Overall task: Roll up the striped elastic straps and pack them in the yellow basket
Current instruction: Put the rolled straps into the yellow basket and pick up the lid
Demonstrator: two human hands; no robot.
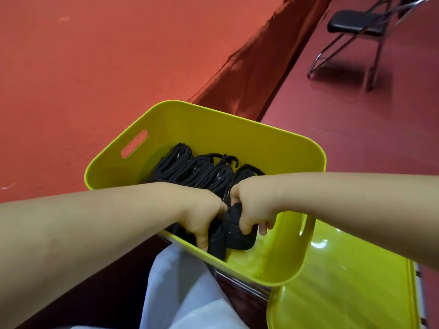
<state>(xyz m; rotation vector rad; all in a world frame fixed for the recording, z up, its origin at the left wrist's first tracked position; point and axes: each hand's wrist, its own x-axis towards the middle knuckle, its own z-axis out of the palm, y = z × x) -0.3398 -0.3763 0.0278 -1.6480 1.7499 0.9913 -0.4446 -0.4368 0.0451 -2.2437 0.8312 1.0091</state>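
A rolled black strap [237, 233] is being held down inside the yellow basket [213, 124], right against the near wall, kinda squashed between both hands. The right hand [251, 210] is curled over the top of the roll, fingers wrapped round it, so a proper grip is seen there. The left hand [202, 217] is pressed in beside it, fingers pointed down along the roll's left side; whether anything is actually pinched by it can't be told. Four more rolled straps [197, 169] are lined up side by side further back in the basket, with black hooks [225, 159] poking out behind them. The basket is perched on a yellow-green seat [344, 281], next to a red-covered table [95, 67]. A black folding chair [356, 24] is parked well off on the dark red floor [356, 138].
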